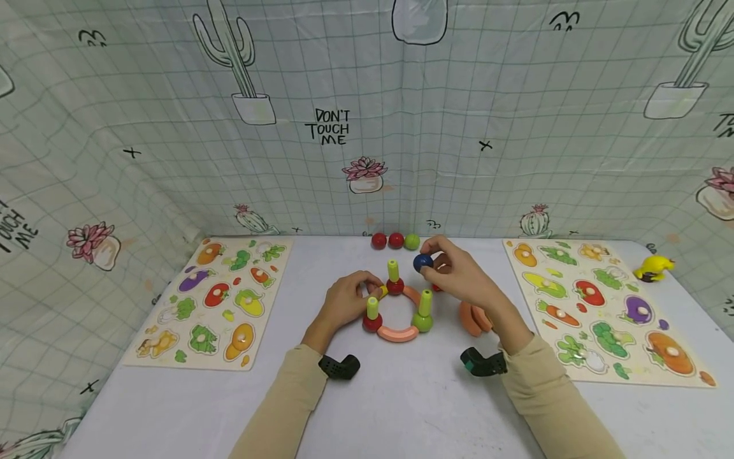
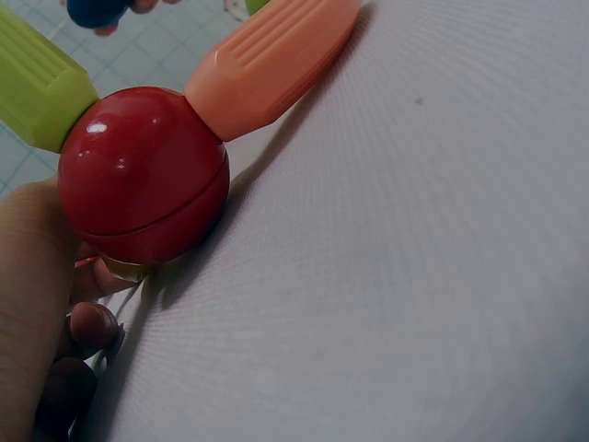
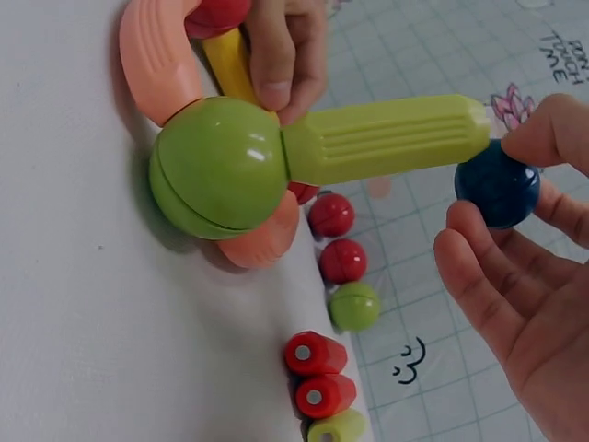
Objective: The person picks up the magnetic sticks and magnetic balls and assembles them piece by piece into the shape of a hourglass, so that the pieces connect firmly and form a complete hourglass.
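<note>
In the head view a ring of toy building pieces stands on the table: a front peach curved bar [image 1: 398,334], a second at the right [image 1: 411,294] and a yellow curved bar [image 3: 230,64], joined by red balls [image 2: 143,175] and a green ball [image 3: 221,166]. A lime rod [image 3: 386,138] rises upright from each ball. My left hand [image 1: 346,299] pinches the yellow bar at the ring's left side. Between thumb and fingers my right hand [image 1: 459,271] holds a dark blue ball [image 1: 423,262], above the ring; it overlaps a rod's tip in the right wrist view.
Spare red balls [image 1: 378,241] and a green ball [image 1: 411,241] line the table's back edge. Peach curved bars [image 1: 473,319] lie by my right forearm. Vegetable puzzle boards stand left [image 1: 229,306] and right [image 1: 608,312], with a yellow toy [image 1: 655,268] at far right.
</note>
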Demonstrator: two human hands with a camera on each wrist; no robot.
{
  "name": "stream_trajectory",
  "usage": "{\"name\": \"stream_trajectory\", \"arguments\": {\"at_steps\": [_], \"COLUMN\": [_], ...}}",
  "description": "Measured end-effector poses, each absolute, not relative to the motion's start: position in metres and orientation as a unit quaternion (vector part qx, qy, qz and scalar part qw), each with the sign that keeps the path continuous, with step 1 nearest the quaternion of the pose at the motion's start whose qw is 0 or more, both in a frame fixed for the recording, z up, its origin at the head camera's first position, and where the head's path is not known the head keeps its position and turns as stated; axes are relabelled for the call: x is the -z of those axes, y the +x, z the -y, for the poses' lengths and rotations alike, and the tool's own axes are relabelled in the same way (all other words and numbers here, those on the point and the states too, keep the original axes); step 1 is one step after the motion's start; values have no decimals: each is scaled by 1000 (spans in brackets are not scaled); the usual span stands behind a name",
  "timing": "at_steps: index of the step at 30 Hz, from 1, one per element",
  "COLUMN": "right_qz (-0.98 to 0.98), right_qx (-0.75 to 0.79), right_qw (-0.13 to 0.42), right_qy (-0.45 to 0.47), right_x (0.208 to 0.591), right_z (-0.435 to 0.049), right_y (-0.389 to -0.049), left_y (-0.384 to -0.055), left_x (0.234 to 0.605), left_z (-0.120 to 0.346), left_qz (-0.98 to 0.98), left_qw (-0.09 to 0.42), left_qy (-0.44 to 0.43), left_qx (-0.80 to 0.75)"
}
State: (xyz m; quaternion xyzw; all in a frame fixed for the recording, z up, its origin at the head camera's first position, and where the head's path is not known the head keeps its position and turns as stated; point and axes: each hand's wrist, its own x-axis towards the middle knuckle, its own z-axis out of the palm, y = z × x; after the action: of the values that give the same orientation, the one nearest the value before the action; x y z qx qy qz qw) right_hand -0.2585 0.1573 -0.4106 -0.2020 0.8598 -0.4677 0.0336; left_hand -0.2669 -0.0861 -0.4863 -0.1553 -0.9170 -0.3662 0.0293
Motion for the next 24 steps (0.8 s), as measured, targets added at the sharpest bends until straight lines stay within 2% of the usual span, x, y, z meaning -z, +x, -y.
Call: {"name": "stream_trajectory", "arguments": {"at_steps": [24], "right_qz": [-844], "right_qx": [450], "right_qw": [95], "right_qy": [-275], "right_x": [405], "right_z": [-174], "right_y": [-242], "left_y": [-266], "left_x": [485], "left_z": [85], "left_qz": [918], "left_qw": [26], "left_qy": [-148], "left_qx": [366]}}
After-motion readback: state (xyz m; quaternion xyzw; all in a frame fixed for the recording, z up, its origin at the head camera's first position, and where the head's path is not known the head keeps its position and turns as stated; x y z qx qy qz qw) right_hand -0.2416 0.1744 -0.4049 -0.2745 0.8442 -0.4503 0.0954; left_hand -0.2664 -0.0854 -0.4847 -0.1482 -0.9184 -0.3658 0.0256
